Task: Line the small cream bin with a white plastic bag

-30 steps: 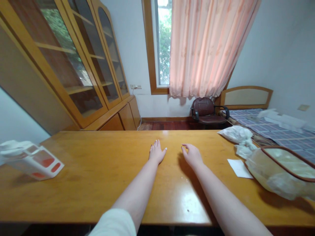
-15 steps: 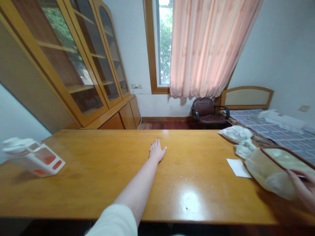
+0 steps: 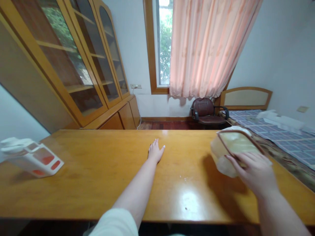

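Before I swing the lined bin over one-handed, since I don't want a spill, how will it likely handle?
The bin should mostly keep its shape, as its brown rim looks stiff. It may tip, with the right hand's grip on one side. The crinkled liner looks floppy.

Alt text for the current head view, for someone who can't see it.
The right hand grips a brown-rimmed bin over a wooden table; the left hand rests on the tabletop. At far left is a white container.

Home bedrm: bed, curtain, glass-door cab.
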`<state>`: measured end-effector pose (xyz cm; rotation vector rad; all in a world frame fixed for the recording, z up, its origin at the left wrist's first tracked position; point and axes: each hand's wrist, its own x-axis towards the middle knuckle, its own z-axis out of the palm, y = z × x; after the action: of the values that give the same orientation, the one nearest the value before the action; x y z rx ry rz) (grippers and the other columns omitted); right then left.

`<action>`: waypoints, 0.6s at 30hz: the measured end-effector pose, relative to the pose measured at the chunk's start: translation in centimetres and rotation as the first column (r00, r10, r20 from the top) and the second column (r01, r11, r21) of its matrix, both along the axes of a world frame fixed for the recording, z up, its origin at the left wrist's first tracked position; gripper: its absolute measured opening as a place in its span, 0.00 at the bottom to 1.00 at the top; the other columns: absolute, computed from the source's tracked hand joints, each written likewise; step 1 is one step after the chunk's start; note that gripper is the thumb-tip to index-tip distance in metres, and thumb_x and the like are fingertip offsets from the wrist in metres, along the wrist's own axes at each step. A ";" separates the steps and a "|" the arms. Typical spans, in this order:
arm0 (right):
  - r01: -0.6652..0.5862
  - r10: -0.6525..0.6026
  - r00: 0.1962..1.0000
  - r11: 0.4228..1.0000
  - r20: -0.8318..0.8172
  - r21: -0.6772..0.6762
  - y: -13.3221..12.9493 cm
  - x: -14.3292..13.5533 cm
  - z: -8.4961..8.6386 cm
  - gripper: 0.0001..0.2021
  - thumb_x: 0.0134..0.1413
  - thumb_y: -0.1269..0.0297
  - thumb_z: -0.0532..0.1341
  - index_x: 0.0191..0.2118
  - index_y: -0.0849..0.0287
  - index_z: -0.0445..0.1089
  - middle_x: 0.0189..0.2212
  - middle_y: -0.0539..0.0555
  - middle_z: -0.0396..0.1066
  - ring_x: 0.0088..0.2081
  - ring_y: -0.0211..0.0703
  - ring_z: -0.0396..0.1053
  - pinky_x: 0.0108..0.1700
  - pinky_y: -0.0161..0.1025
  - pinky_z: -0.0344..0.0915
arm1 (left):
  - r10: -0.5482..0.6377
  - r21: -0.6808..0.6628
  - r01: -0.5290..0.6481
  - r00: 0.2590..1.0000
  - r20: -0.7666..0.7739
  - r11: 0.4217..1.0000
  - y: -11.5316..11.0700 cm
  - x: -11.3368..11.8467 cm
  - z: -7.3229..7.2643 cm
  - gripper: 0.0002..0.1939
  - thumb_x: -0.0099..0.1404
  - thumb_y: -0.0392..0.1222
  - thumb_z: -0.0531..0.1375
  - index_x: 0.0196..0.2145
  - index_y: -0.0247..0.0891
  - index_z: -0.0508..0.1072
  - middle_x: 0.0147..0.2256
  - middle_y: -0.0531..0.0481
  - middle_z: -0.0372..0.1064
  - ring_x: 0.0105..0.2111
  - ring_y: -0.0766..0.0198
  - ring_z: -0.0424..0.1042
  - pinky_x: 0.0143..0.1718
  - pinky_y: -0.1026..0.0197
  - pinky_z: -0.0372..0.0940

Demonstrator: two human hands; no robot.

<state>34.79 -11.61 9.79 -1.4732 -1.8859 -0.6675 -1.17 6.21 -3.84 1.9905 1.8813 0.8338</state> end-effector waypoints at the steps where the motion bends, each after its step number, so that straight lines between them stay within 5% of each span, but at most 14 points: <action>1: -0.043 0.043 0.999 0.999 0.009 -0.029 1.7 -2.4 0.0 0.13 0.59 0.54 0.59 0.30 0.56 0.74 0.28 0.57 0.75 0.32 0.45 0.71 0.36 0.43 0.60 | -0.007 0.029 0.004 0.995 0.101 1.000 0.1 -0.2 -0.2 0.35 0.63 0.51 0.56 0.63 0.31 0.56 0.64 0.32 0.52 0.64 0.46 0.52 0.64 0.46 0.47; 5: -0.196 0.209 0.977 0.961 0.047 -0.196 8.5 -11.4 -0.5 0.16 0.62 0.57 0.56 0.28 0.59 0.73 0.26 0.55 0.73 0.33 0.43 0.69 0.39 0.40 0.58 | -0.077 0.120 0.018 0.861 0.502 0.993 0.8 -1.1 -1.5 0.34 0.59 0.49 0.62 0.60 0.37 0.60 0.61 0.36 0.58 0.62 0.48 0.56 0.64 0.45 0.48; 9: -0.220 0.241 0.970 0.936 0.043 -0.274 12.4 -17.8 -1.1 0.15 0.61 0.57 0.57 0.28 0.59 0.73 0.28 0.56 0.74 0.35 0.44 0.69 0.39 0.39 0.57 | -0.105 0.156 0.009 0.780 0.617 0.988 1.5 -2.2 -2.0 0.33 0.64 0.55 0.56 0.62 0.37 0.56 0.62 0.35 0.56 0.62 0.50 0.58 0.62 0.46 0.53; 13: -0.189 0.212 0.977 0.931 0.040 -0.312 13.4 -20.9 -1.3 0.14 0.61 0.56 0.57 0.30 0.58 0.74 0.31 0.56 0.75 0.36 0.45 0.70 0.39 0.40 0.57 | -0.227 0.225 0.099 0.712 0.665 0.969 1.5 -3.1 -1.5 0.38 0.63 0.63 0.53 0.64 0.40 0.52 0.65 0.37 0.50 0.63 0.52 0.56 0.62 0.48 0.53; 18: -0.202 0.234 0.971 0.918 0.056 -0.342 13.1 -22.2 -1.6 0.13 0.61 0.58 0.57 0.32 0.60 0.73 0.32 0.58 0.75 0.39 0.47 0.69 0.42 0.42 0.57 | -0.503 0.372 0.339 0.607 0.615 0.864 0.8 -2.9 -0.9 0.61 0.47 0.71 0.62 0.67 0.37 0.40 0.67 0.31 0.38 0.67 0.44 0.43 0.66 0.45 0.43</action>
<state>12.61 1.47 8.18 -1.4182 -2.2848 -0.3275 -4.02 6.98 -4.79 1.7367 0.8573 1.4258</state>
